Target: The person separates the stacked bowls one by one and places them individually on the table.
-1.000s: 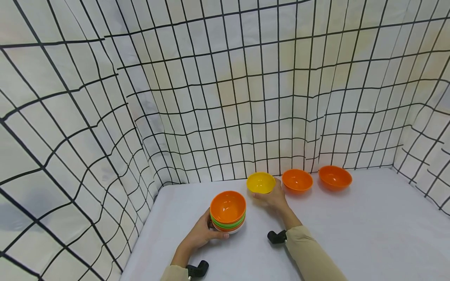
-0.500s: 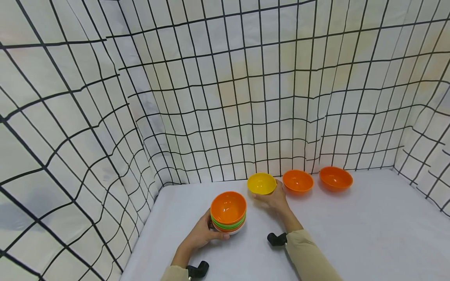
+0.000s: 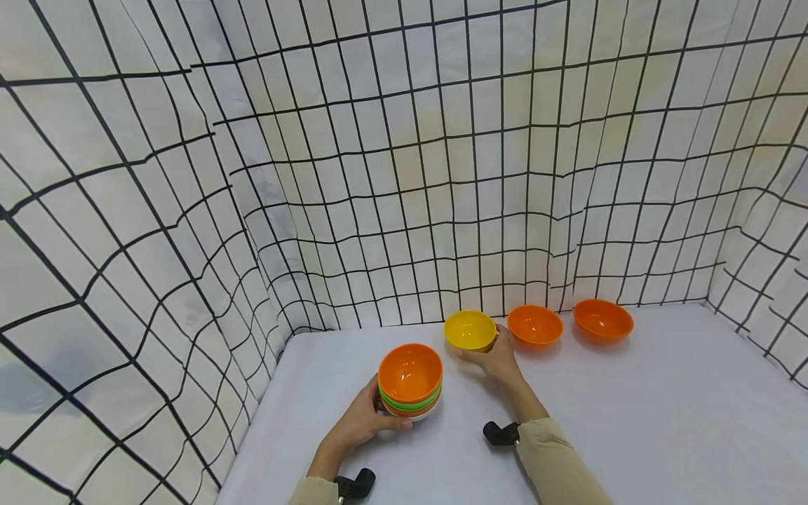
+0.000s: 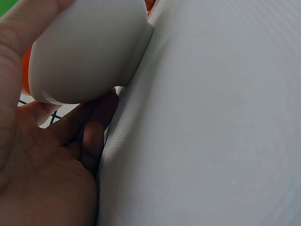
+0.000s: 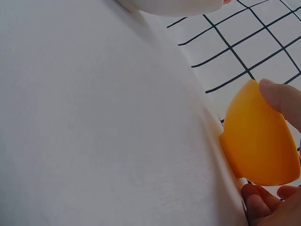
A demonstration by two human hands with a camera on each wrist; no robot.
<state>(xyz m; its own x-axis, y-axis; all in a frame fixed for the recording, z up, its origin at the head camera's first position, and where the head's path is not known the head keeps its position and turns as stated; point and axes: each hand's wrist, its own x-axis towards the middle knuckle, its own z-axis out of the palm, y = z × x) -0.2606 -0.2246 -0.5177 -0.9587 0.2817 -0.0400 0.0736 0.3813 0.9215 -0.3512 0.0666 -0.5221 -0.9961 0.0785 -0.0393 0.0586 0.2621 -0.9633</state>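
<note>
In the head view my left hand [image 3: 362, 419] holds a stack of nested bowls [image 3: 410, 379], its thumb in front and its fingers round the far left side. An orange bowl tops the stack, with green, orange and white rims below. The left wrist view shows the white bottom bowl [image 4: 89, 52] close up, with fingertips by its foot. My right hand [image 3: 499, 358] is at a yellow bowl [image 3: 469, 331] near the back edge. In the right wrist view, the thumb lies at the yellow bowl's [image 5: 261, 136] rim and the curled fingers lie along its other side.
Two orange bowls, a middle one [image 3: 534, 326] and a right one [image 3: 602, 321], stand in line right of the yellow bowl. White cloth with black grid lines [image 3: 416, 210] rises behind the white table [image 3: 682, 407] and at both sides.
The right hand and forearm have shifted slightly to the right, and the thumb has slid a little along the yellow bowl. The left hand and its stack stay in place.
</note>
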